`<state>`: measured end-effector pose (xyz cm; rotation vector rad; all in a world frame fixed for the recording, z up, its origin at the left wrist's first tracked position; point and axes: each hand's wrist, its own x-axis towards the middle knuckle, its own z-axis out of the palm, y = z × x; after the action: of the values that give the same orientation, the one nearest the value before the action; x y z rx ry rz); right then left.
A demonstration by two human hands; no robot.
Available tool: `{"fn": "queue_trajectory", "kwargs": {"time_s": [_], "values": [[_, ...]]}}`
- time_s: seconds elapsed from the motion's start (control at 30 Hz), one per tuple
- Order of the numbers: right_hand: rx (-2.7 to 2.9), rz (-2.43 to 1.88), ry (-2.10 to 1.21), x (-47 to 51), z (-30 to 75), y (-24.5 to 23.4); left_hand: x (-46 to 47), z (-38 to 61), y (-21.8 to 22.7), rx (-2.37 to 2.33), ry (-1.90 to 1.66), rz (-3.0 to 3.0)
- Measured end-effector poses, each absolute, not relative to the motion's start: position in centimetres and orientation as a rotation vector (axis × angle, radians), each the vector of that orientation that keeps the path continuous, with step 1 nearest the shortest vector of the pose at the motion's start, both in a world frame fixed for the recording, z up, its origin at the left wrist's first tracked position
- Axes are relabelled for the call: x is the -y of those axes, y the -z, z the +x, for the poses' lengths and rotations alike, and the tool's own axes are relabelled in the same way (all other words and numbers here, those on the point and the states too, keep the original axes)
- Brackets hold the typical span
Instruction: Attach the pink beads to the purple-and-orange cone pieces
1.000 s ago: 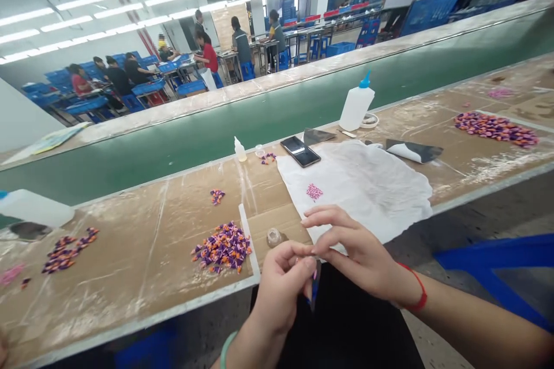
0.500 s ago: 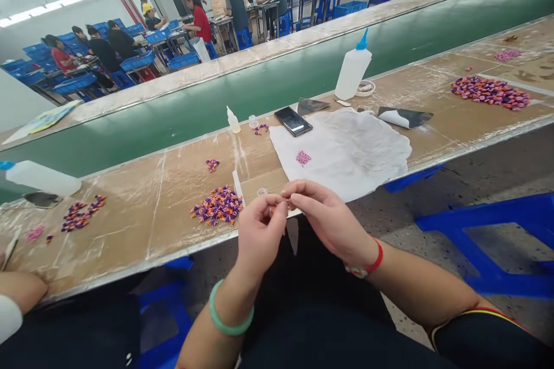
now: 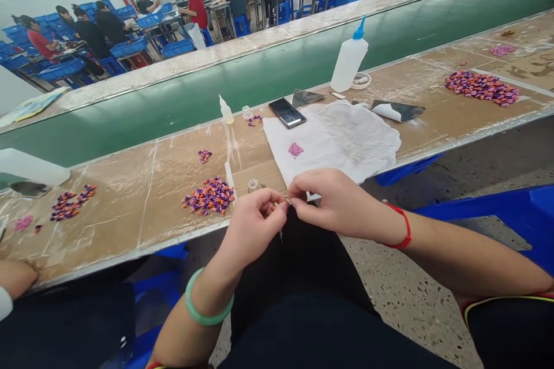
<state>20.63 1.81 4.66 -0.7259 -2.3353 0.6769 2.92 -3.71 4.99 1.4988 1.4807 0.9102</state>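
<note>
- Pale tiny piece (image 3: 275, 205), too small to read well, is sitting between both hands' fingertips, just over the grey metal bench edge (image 3: 142, 252); its long axis seems to be running across, hand to hand.
- Left hand (image 3: 253, 229) is pinching it.
- Right hand (image 3: 335, 203) is pinching it too, equally near.

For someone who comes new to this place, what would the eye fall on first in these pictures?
First, the two hands in front: the left hand with a green bangle and the right hand with a red string, pinching something tiny at the bench edge. Next, the heap of purple-and-orange pieces just left of them, and the white squeeze bottle with a blue tip standing farther along.
</note>
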Motion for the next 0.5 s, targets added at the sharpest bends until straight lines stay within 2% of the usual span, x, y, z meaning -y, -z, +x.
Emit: {"fn": "queue_trajectory", "kwargs": {"time_s": [0.13, 0.37, 0.5], "values": [[2.395, -0.724, -0.586, -1.9, 20.8, -4.3, 3.6, 3.0, -4.9, -1.447, -0.89, 1.424], [2.255, -0.593, -0.798, -2.2, 20.9, -4.2, 2.9, 2.1, -4.0, -1.094, -0.922, 1.027], [2.304, -0.494, -0.515, -2.4, 20.8, -3.8, 2.7, 2.0, -3.9, -1.026, -0.892, 0.921]]}}
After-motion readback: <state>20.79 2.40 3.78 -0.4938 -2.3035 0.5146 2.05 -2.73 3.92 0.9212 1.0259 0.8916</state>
